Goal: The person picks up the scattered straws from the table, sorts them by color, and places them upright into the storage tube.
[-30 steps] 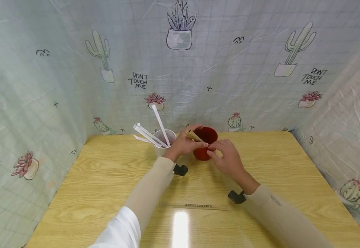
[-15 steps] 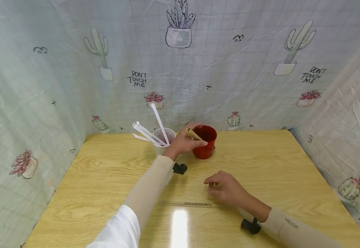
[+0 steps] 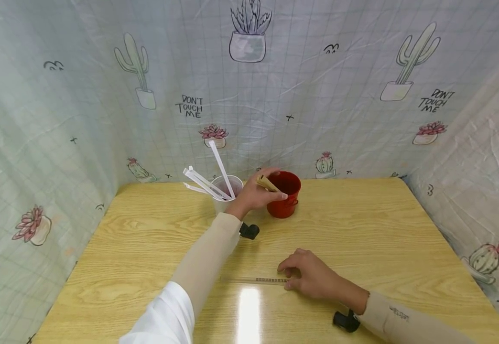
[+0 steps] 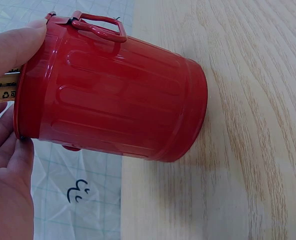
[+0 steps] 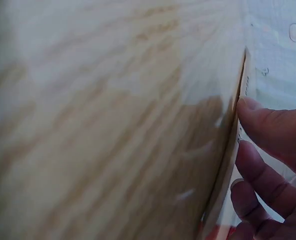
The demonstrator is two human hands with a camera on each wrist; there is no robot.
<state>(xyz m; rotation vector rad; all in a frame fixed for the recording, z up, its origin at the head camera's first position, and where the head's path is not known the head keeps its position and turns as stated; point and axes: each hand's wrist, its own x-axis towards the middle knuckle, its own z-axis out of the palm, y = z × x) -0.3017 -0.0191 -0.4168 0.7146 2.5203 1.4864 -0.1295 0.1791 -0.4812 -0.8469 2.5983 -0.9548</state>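
Observation:
My left hand (image 3: 255,195) grips the rim of a red metal bucket (image 3: 281,209), thumb on the near side and fingers around the far side. Tan printed wrappers (image 3: 267,184) slant out of that bucket under the hand; in the left wrist view their black lettering (image 4: 2,92) shows at the rim. My right hand (image 3: 314,274) is low over the table with bent fingers, at the right end of a long thin tan packet (image 3: 254,280) with dark print. In the right wrist view, its thumb tip (image 5: 248,103) meets the packet's edge (image 5: 231,140), fingertips close beside.
Just left of the bucket stands a white cup (image 3: 220,205) with several white paper-wrapped straws (image 3: 204,184) leaning out. A patterned cloth (image 3: 292,86) hangs behind the wooden table (image 3: 361,220) and along its sides.
My right hand has left the bucket's handle side and come down toward me to the packet's right end. The left hand stays on the bucket.

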